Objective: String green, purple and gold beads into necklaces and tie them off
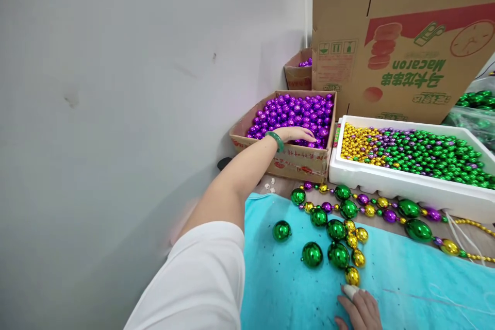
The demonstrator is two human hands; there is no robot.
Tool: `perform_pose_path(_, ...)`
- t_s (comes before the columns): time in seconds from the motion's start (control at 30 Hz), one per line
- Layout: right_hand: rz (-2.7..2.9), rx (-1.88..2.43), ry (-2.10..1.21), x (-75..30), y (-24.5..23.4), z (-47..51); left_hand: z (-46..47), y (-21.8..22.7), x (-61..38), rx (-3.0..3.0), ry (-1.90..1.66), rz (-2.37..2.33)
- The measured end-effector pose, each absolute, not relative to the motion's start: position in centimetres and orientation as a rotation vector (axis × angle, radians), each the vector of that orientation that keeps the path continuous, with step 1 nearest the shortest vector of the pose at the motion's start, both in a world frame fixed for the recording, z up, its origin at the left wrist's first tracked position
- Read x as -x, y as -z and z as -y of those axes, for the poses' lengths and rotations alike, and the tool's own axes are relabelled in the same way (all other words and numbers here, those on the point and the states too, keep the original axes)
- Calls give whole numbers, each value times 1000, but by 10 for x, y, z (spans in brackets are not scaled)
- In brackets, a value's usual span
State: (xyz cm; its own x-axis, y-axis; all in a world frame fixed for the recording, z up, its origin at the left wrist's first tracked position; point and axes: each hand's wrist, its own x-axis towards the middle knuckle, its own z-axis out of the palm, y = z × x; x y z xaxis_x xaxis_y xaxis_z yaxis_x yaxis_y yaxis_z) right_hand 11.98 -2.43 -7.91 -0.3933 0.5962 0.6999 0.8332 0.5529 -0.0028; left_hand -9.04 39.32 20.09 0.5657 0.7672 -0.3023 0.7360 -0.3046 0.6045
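Observation:
My left hand (297, 135) reaches into a cardboard box (288, 161) filled with shiny purple beads (294, 111); its fingers curl down among them, and what they hold, if anything, is hidden. A green bangle (275, 140) sits on that wrist. My right hand (359, 309) rests on the turquoise cloth (406, 283) at the bottom edge, its taped fingertip touching a gold bead (352, 275) at the end of a strand of green, gold and purple beads (348, 227). Loose green balls (311, 254) lie beside the strand.
A white foam tray (402, 184) holds gold, purple and green beads on the right. A large printed carton (402, 41) stands behind it, with a smaller box of purple beads (298, 75) at the wall. A grey wall fills the left side.

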Motion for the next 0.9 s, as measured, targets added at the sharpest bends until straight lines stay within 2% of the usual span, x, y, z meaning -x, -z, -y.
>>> perform_pose_path(0.37, 2159, 1239, 286, -115, 71, 30, -387, -213, 81, -2105, -26, -1008)
perform_pose_path(0.57, 2095, 1089, 293, -109, 55, 29, -380, -212, 72, -2116, -170, -983)
perform_pose_path(0.73, 2126, 1014, 230, -119, -10, 8, -384, -211, 68, -2184, 32, -1065)
perform_pose_path(0.9, 2055, 1000, 231, -142, -102, -79, -386, -203, 79, -1967, -224, -1196)
